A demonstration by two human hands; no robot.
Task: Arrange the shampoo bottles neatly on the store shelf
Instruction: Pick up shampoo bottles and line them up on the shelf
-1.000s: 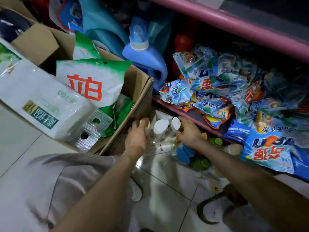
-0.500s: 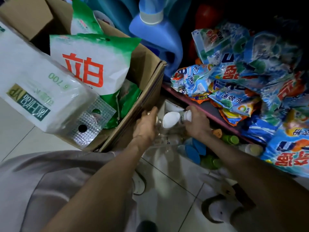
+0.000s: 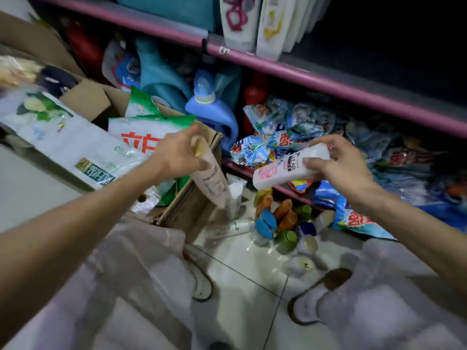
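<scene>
While left hand fingers grip beige bottle cap-up, right hand fingers clasp white bottle sideways

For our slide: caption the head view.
Left hand and right hand each hold a shampoo bottle below the shelf.

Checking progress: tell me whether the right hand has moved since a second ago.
Yes. The right hand rose from the floor bottles, now holding a white bottle before the detergent bags.

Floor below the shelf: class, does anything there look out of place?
Yes. A cluster of small bottles sits loose on the floor tiles, and one white bottle lies on its side. They belong on the shelf.
</scene>
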